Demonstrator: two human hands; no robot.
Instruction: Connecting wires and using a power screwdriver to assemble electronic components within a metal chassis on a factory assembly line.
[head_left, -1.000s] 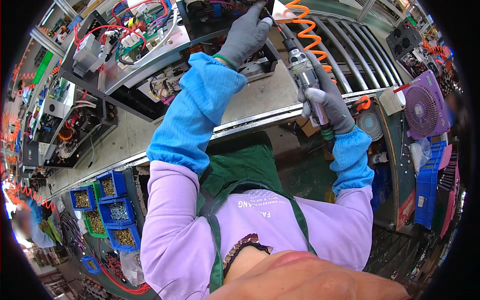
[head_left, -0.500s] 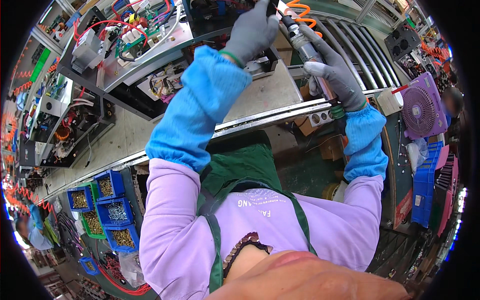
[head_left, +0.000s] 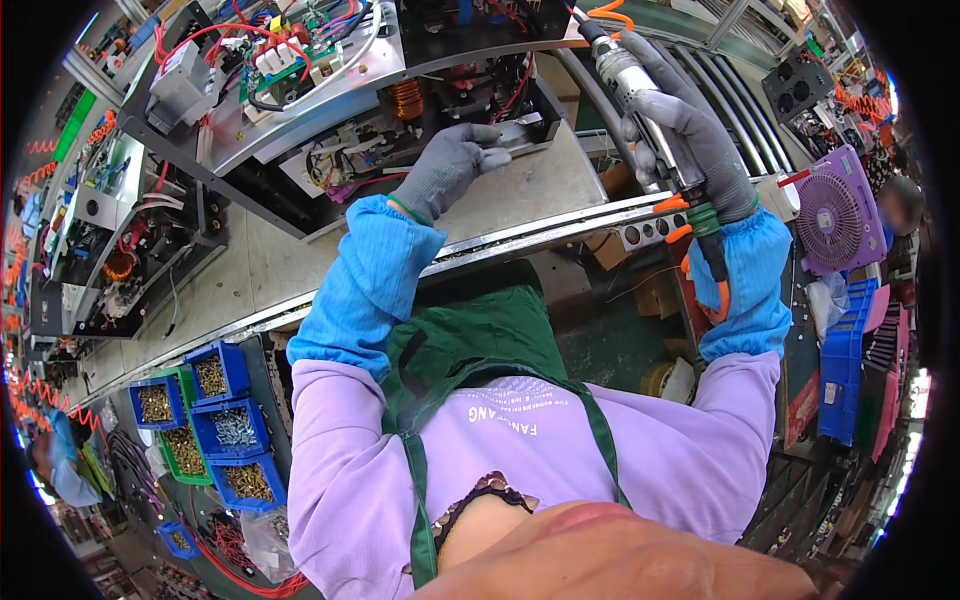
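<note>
My right hand (head_left: pixel 690 130), in a grey glove, is wrapped round a silver and black power screwdriver (head_left: pixel 622 72). Its tip points up and away, beside an orange coiled hose (head_left: pixel 605 12). My left hand (head_left: pixel 452 170), also gloved, is over the near edge of an open black metal housing (head_left: pixel 545 98). Its fingers reach to the right, somewhat apart, and nothing shows between them. Inside the housing are a copper coil (head_left: pixel 405 100), wires and a shiny metal piece (head_left: pixel 522 130) close to my fingertips.
Another chassis with a circuit board (head_left: pixel 295 55) stands at the far left, above the bench (head_left: pixel 250 260). Blue bins (head_left: pixel 247 478) of screws sit at the lower left. On the right are a roller conveyor (head_left: pixel 735 110), a purple fan (head_left: pixel 840 215) and a blue rack (head_left: pixel 850 365).
My left hand has drawn back from the far upper housing, down and to the left. My right hand has shifted slightly right and up with the screwdriver, staying closed on it.
</note>
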